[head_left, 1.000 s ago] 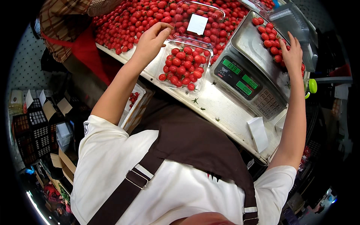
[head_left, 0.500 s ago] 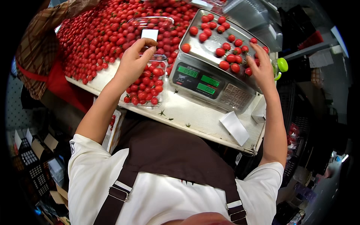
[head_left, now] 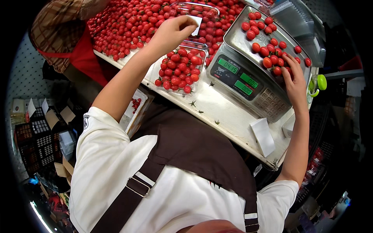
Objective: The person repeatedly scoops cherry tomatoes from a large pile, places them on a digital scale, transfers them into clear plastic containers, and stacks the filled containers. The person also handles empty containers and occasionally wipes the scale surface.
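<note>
My left hand [head_left: 175,34] is over a clear plastic lid [head_left: 213,15], its thumb and fingertips pressed together beside a white square label [head_left: 197,24]. Anything in that pinch is too small or hidden to make out. Below the wrist, a clear box [head_left: 160,66] holds a heap of cherry tomatoes [head_left: 178,72]. My right hand [head_left: 296,83] reaches onto the metal tray [head_left: 237,34] of a digital scale [head_left: 268,101]. Its curled fingers are around cherry tomatoes at the tray's right side, partly hiding them; more tomatoes [head_left: 259,25] lie loose to the left.
A large pile of cherry tomatoes [head_left: 132,25] covers the far table. Another person's plaid sleeve [head_left: 58,31] is at the left. White folded cards [head_left: 263,136] lie near the table's [head_left: 233,134] front right corner. A green-capped bottle [head_left: 319,82] stands right of the scale.
The whole view has shifted, moving the table rightward in the picture. My left fingers have closed together near the label. My right hand stays at the tray; its tomatoes are arranged differently.
</note>
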A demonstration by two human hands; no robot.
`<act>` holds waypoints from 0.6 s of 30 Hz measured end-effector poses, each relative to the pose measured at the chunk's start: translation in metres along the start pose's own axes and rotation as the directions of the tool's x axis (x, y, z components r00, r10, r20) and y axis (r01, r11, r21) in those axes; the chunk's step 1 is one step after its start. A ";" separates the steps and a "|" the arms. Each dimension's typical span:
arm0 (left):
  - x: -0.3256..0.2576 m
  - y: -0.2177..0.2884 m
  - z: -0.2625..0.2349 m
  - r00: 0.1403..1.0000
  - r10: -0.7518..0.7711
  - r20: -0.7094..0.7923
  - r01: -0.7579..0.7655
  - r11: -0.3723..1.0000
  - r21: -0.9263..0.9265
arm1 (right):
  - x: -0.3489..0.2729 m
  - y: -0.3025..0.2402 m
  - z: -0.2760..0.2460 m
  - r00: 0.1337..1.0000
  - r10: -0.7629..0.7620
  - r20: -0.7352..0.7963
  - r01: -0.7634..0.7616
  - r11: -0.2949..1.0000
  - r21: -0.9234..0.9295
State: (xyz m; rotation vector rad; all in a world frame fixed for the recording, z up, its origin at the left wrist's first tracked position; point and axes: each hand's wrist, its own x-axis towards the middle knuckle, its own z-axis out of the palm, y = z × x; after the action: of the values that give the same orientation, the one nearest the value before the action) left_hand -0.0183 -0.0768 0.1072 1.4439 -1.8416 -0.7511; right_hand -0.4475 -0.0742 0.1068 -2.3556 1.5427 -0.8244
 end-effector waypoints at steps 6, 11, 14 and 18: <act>-0.021 -0.019 0.006 0.997 -0.070 -0.015 0.069 0.996 -0.054 | -0.013 0.024 -0.015 0.972 0.228 0.063 -0.229 0.973 0.012; 0.002 0.043 0.051 0.993 0.118 0.017 -0.112 0.972 -0.206 | -0.009 0.005 0.011 1.000 0.014 0.024 -0.010 0.991 -0.130; 0.029 0.071 0.079 0.934 0.353 0.063 -0.351 0.936 -0.030 | -0.008 -0.003 0.002 0.996 0.089 0.027 -0.087 0.993 -0.085; 0.056 0.091 0.108 0.876 0.440 0.196 -0.481 0.830 0.283 | -0.015 -0.001 -0.022 0.968 0.245 0.046 -0.236 0.960 -0.147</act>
State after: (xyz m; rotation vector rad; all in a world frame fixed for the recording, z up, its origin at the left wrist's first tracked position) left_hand -0.1666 -0.1076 0.1211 1.0732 -2.3755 -0.3052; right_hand -0.4639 -0.0576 0.1202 -2.1994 1.8688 -0.5977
